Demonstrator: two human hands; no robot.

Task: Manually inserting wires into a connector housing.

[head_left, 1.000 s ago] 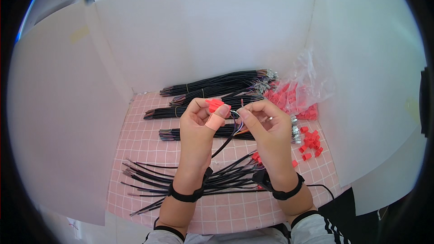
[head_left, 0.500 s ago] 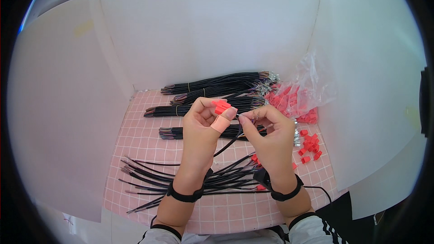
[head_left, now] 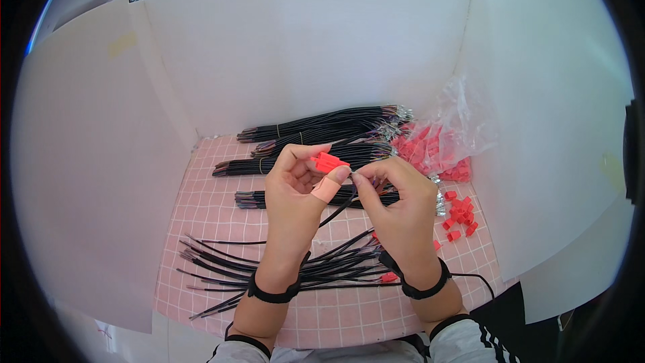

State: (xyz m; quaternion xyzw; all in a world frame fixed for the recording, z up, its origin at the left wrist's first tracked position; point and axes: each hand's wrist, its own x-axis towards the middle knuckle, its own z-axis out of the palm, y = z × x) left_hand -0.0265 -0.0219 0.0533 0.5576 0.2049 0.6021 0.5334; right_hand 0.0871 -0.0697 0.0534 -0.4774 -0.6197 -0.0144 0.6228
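Observation:
Between thumb and fingers, my left hand (head_left: 300, 181) grips a red plastic connector housing (head_left: 330, 161). A tan bandage or tape wraps that thumb. My right hand (head_left: 400, 195) pinches a thin wire end of a black cable (head_left: 340, 210) right beside the housing's near right end. The fingertips hide whether the wire has entered the housing. The cable runs down and left behind my left wrist. Beneath my forearms lie several loose black cables (head_left: 336, 269), some with red housings (head_left: 388, 277) on their right ends.
Bundles of black cables (head_left: 322, 121) lie across the back of the pink checked cloth (head_left: 215, 208). A clear bag (head_left: 463, 117) of red housings sits at the back right, with a small pile of loose red housings (head_left: 461, 212) nearer. White panels (head_left: 309, 33) stand around the table.
My left hand has shifted slightly left and the red housing has turned a little, showing more of its length. My right fingertips still pinch the wire near the housing.

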